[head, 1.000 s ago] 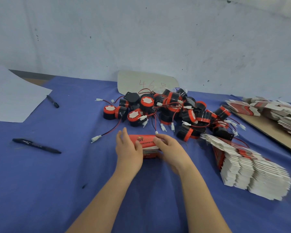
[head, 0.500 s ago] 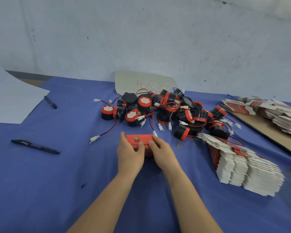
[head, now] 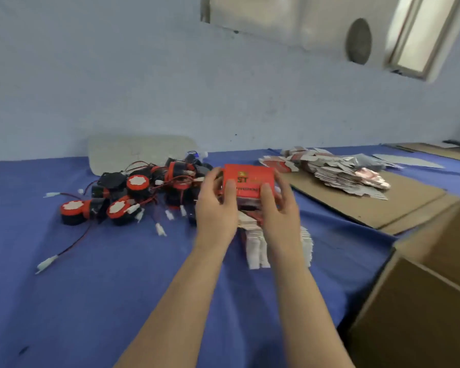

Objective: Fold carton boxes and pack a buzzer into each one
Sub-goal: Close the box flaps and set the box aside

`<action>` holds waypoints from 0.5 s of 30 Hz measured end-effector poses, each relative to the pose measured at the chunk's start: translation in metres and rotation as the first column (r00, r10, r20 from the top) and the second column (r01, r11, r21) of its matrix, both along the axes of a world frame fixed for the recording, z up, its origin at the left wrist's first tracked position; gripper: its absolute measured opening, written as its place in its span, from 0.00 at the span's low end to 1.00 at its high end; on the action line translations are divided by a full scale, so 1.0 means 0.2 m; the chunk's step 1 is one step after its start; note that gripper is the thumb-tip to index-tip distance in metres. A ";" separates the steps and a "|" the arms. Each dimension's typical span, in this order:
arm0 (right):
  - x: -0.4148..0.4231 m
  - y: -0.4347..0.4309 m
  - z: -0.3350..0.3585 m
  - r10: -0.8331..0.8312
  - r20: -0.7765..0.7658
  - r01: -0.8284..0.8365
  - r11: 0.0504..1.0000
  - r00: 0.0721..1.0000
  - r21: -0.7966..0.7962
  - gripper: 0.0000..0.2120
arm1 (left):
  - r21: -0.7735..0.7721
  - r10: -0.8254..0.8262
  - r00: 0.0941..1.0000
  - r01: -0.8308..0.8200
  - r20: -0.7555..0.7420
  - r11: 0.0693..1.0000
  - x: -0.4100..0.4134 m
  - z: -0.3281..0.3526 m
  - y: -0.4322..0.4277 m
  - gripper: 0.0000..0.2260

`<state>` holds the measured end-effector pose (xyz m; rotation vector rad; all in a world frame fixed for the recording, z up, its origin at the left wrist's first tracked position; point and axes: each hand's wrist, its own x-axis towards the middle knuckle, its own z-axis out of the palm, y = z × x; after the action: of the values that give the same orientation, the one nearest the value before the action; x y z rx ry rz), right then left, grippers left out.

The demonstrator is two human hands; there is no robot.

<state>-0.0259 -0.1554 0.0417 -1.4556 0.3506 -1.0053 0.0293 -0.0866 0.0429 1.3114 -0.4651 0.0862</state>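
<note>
A folded red carton box (head: 247, 179) is held up above the blue table (head: 91, 274). My left hand (head: 215, 208) grips its left side and my right hand (head: 278, 208) grips its right side, both thumbs on the front face. A pile of black and red buzzers (head: 133, 191) with red wires and white plugs lies to the left of the box. A stack of flat white cartons (head: 258, 245) lies under my hands, partly hidden by them.
A second heap of flat cartons (head: 337, 172) lies on a brown cardboard sheet (head: 369, 203) at the back right. An open brown cardboard box (head: 422, 301) stands at the right edge. A pale board (head: 138, 150) leans on the wall behind the buzzers.
Both hands have lifted the red box off the table and carried it up and to the right. My view has swung right, so the pens and paper are out of sight.
</note>
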 end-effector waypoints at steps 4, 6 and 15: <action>-0.54 -0.38 0.21 -0.441 -0.004 0.439 0.893 0.897 -0.095 0.12 | -0.018 -0.322 0.947 0.323 0.012 0.946 -0.46 0.20 -0.53 0.09; -0.81 -0.53 0.25 -0.696 -0.122 0.654 0.710 0.707 -0.262 0.16 | 0.082 -0.480 0.877 0.477 0.015 0.875 -0.72 0.23 -0.74 0.12; -1.10 -0.62 0.17 -0.808 0.006 0.747 0.541 0.589 -0.387 0.18 | 0.155 -0.670 0.742 0.665 -0.025 0.731 -1.03 0.17 -0.96 0.14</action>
<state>-0.2453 -0.2786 0.0757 -1.7489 1.0815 -1.7403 -0.1776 -0.2790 0.0769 1.2207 -0.9692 -0.5500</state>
